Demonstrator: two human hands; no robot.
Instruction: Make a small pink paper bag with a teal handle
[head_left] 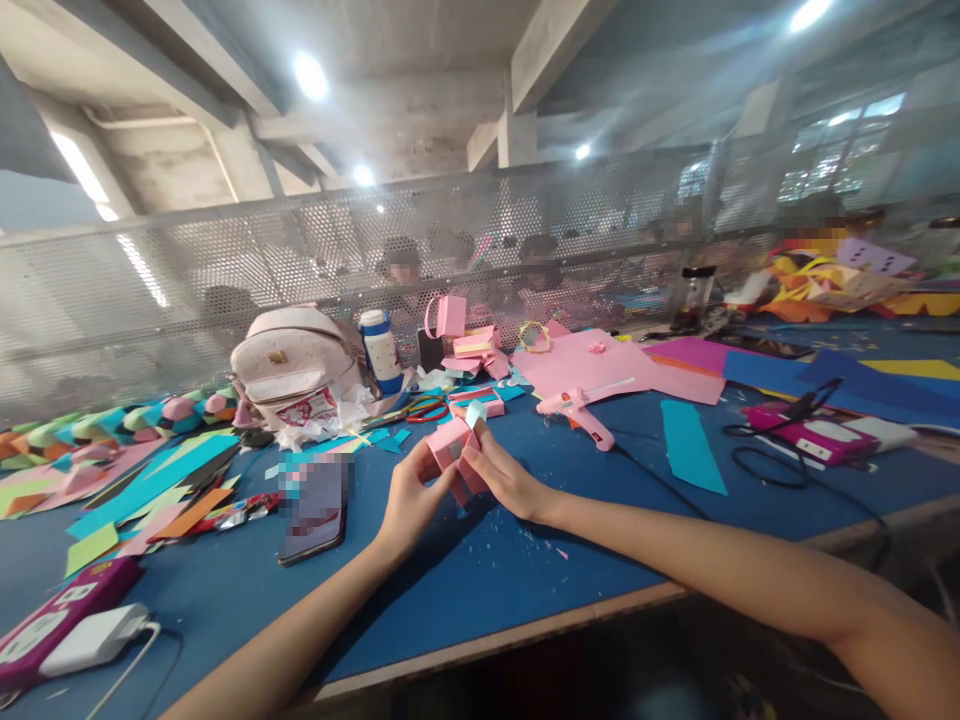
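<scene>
A small pink foam-sheet box (448, 442) is held up over the blue table, between both hands. My left hand (411, 492) grips its left side, thumb across the near face. On the right side, my right hand (504, 470) has its fingers closed on the same box near a pale, light-blue strip (475, 412) that sticks up from the top. Part of the box is hidden behind the fingers. To the right lies a pink glue gun (577, 408) with a clear glue stick in its back. Scissors (426, 408) with red-orange handles rest beyond the hands.
A phone (315, 508) lies left of my hands. Behind stand a white backpack (296, 350), a bottle (381, 350) and pink foam pieces (472, 345). Coloured sheets (691, 445) spread to both sides. Power strips (814, 435) and cords lie right and left. A perforated metal screen (465, 230) closes the back.
</scene>
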